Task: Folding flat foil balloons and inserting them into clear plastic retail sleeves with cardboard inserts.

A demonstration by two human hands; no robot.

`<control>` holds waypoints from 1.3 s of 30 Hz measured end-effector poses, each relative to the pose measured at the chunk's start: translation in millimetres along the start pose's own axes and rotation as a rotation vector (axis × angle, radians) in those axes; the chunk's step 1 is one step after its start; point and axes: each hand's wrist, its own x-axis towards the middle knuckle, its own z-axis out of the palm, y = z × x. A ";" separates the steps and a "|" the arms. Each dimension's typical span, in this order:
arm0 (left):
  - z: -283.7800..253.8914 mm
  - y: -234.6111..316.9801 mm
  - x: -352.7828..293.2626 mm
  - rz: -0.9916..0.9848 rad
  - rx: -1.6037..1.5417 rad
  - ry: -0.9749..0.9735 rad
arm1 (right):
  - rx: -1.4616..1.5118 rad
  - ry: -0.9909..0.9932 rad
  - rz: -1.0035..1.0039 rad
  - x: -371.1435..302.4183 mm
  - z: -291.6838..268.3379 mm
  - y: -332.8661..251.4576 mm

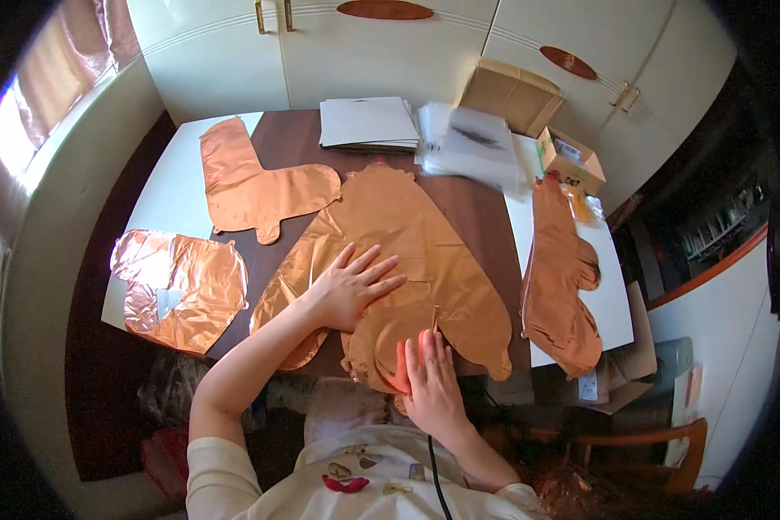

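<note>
A large flat copper-coloured foil balloon [407, 217] lies across the middle of the table, lightly creased. My left hand [351, 289] rests on it, palm down with fingers spread. At the balloon's near edge, my right hand [433, 381] is closed round a corded pen-like tool [437, 319], which looks like a soldering iron. Its slim metal tip points away from me, over the foil; whether it touches the foil I cannot tell. Orange-red shows by the fingers, and a black cord runs down from the hand toward my body. Most of the tool's handle is hidden.
More flat foil pieces lie at left: an angled one [264, 186] and a crumpled shiny one [185, 290]. Another foil piece [561, 277] lies on white board at right. Behind stand white sheets [368, 123], clear plastic bags [468, 143] and a small open box [574, 160].
</note>
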 end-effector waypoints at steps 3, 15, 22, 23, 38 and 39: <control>1.9 0.9 -1.0 -0.006 0.002 0.054 | -0.043 -0.031 -0.026 1.0 1.6 -0.4; 3.0 -4.5 0.1 0.001 -0.043 0.021 | -0.078 -0.075 -0.136 6.7 5.0 5.0; 0.0 -3.0 1.2 -0.014 -0.101 0.049 | -0.081 -0.093 -0.135 8.1 0.3 3.5; -3.0 -1.1 1.7 -0.008 -0.071 0.044 | -0.083 -0.092 -0.130 7.8 -0.4 3.9; 4.2 1.2 -0.8 -0.005 -0.064 0.128 | -0.053 0.099 -0.186 22.9 -10.0 67.9; 4.7 1.2 -0.6 -0.007 -0.068 0.127 | -0.052 0.094 -0.186 22.7 -11.7 68.8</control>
